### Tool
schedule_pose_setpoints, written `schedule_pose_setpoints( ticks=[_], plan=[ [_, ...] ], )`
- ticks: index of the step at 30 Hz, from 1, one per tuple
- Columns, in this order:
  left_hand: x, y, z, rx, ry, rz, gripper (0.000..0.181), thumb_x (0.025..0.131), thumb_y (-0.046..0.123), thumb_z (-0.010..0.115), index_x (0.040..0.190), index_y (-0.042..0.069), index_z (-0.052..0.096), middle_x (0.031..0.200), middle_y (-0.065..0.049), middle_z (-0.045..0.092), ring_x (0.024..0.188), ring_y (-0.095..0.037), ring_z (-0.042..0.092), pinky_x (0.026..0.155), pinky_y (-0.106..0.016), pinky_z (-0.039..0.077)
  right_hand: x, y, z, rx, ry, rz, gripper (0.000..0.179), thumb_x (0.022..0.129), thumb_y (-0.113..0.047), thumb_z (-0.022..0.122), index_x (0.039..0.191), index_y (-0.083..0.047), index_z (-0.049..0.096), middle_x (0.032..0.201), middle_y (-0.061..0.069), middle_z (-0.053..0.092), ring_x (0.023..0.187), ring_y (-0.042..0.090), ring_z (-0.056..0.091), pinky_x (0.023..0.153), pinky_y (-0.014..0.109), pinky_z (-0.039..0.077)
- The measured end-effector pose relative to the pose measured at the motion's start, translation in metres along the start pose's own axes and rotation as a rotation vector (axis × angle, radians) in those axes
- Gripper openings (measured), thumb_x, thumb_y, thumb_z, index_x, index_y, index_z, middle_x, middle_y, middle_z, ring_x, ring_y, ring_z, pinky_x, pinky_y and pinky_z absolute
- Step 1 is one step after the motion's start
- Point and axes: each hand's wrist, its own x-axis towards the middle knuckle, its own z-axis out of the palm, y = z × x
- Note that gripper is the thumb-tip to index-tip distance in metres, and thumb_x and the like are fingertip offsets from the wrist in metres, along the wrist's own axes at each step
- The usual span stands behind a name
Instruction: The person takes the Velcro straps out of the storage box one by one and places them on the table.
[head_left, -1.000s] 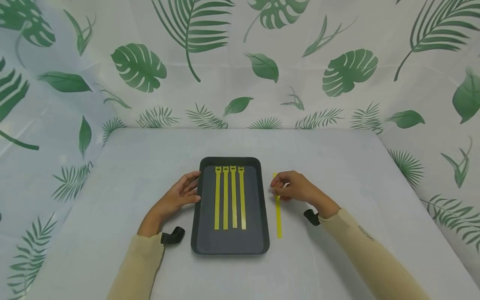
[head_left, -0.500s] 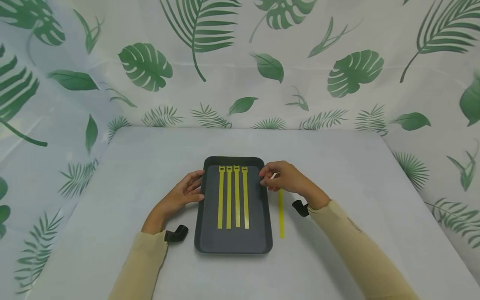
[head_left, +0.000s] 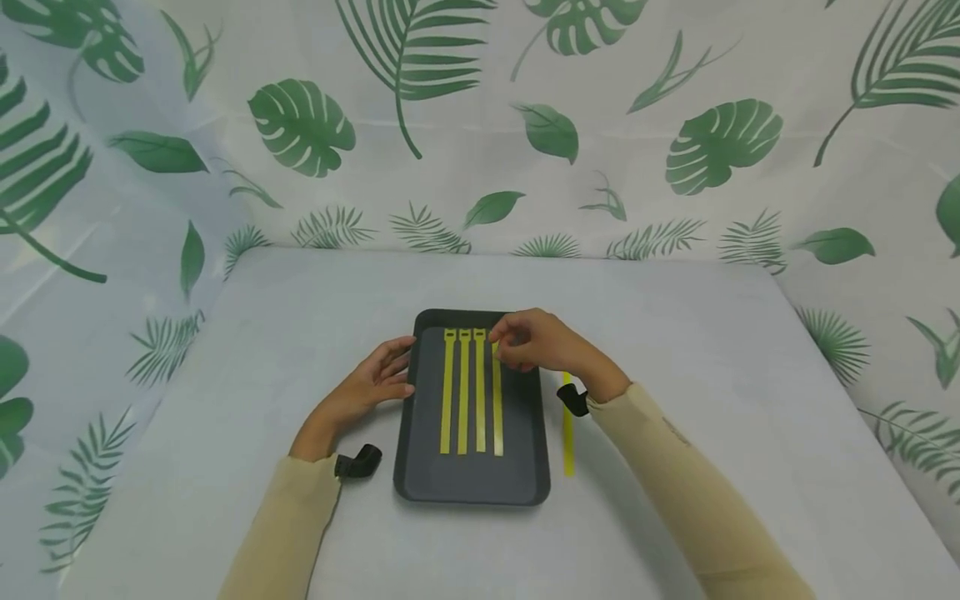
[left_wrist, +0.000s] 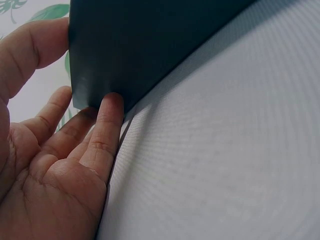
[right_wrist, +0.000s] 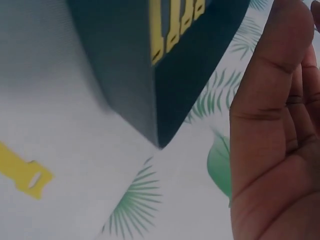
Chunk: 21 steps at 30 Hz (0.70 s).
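Note:
A dark grey tray (head_left: 474, 487) stands on the table with several flat yellow cable ties (head_left: 447, 400) lying side by side in it, slotted heads at the far end. My left hand (head_left: 367, 385) rests its fingertips against the tray's left side, fingers relaxed; the left wrist view shows them touching the outer wall (left_wrist: 115, 45). Over the tray's right part is my right hand (head_left: 546, 342), loosely bent, covering the head of the rightmost tie. No held thing shows in it. One loose yellow cable tie (head_left: 568, 442) lies just right of the tray, its upper part hidden by the right arm.
A white cloth covers the table (head_left: 315, 292). Leaf-printed white sheets (head_left: 600, 142) stand behind it and along both sides. A black wrist camera (head_left: 360, 462) sits on the left sleeve, another camera (head_left: 573, 400) on the right.
My right hand has moved left from the loose cable tie to above the tray, leaving that tie on the table. The left hand stays at the tray's side. The head view has shifted slightly.

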Motion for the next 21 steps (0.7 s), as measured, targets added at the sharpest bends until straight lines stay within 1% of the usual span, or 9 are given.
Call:
schedule_pose_setpoints(
  ticks=[4,6,9,11,13,17,19,21],
  plan=[
    [0.001,0.000,0.000,-0.003,-0.001,0.000,0.085,0.100,0.002,0.071,0.170,0.000,0.022,0.178,-0.024,0.017,0.163,-0.045,0.020,0.129,-0.059,0.026,0.010,-0.005,0.004,-0.002,-0.029,-0.005,0.027,0.103,-0.003,0.070,0.126,0.011,0.068,0.092,0.007,0.071,0.078,0.019,0.066,0.071,0.034,0.060],
    [0.001,0.000,0.000,-0.005,-0.001,-0.001,0.085,0.100,0.001,0.070,0.170,0.000,0.022,0.178,-0.024,0.018,0.163,-0.044,0.020,0.129,-0.059,0.026,0.016,-0.005,0.007,-0.011,-0.052,-0.017,0.027,0.103,-0.003,0.069,0.127,0.011,0.068,0.094,0.007,0.072,0.079,0.024,0.067,0.071,0.034,0.060],
    [0.001,0.000,-0.001,-0.001,0.003,-0.007,0.085,0.100,-0.001,0.069,0.170,0.001,0.022,0.178,-0.023,0.018,0.163,-0.044,0.020,0.129,-0.059,0.025,0.025,-0.006,0.013,-0.022,-0.093,-0.030,0.027,0.104,-0.002,0.066,0.128,0.010,0.068,0.098,0.009,0.073,0.082,0.027,0.069,0.072,0.034,0.060],
    [0.001,0.000,-0.001,0.001,0.003,-0.009,0.084,0.101,-0.001,0.068,0.170,0.001,0.021,0.178,-0.023,0.018,0.164,-0.043,0.020,0.130,-0.059,0.025,0.031,-0.007,0.017,-0.029,-0.117,-0.039,0.027,0.105,-0.002,0.065,0.129,0.011,0.067,0.102,0.012,0.073,0.085,0.031,0.069,0.073,0.036,0.061],
    [0.001,0.001,-0.001,-0.003,-0.001,-0.007,0.084,0.101,-0.002,0.068,0.170,0.001,0.021,0.178,-0.023,0.018,0.164,-0.044,0.019,0.130,-0.059,0.024,0.035,-0.010,0.020,-0.032,-0.135,-0.039,0.027,0.105,-0.002,0.064,0.130,0.010,0.067,0.104,0.013,0.073,0.087,0.029,0.069,0.075,0.040,0.063],
    [0.001,0.001,-0.002,-0.017,-0.013,0.004,0.084,0.102,0.000,0.069,0.170,0.000,0.020,0.178,-0.025,0.017,0.164,-0.044,0.018,0.130,-0.060,0.023,0.045,-0.010,0.026,-0.045,-0.165,-0.051,0.027,0.105,0.000,0.064,0.131,0.009,0.067,0.112,0.017,0.073,0.094,0.031,0.072,0.078,0.046,0.064],
    [0.001,0.001,-0.002,-0.020,-0.018,0.008,0.084,0.102,0.000,0.070,0.170,-0.001,0.020,0.177,-0.025,0.018,0.164,-0.045,0.018,0.130,-0.060,0.023,0.050,-0.008,0.029,-0.057,-0.179,-0.052,0.027,0.105,0.001,0.063,0.130,0.008,0.068,0.116,0.019,0.073,0.097,0.031,0.074,0.078,0.044,0.063],
    [0.002,0.000,-0.003,-0.017,-0.021,0.013,0.084,0.102,0.001,0.070,0.170,-0.001,0.021,0.177,-0.025,0.018,0.164,-0.044,0.018,0.130,-0.060,0.023,0.055,-0.005,0.031,-0.074,-0.192,-0.057,0.027,0.103,0.003,0.064,0.129,0.007,0.069,0.118,0.020,0.073,0.096,0.030,0.075,0.075,0.040,0.063]
  ],
)
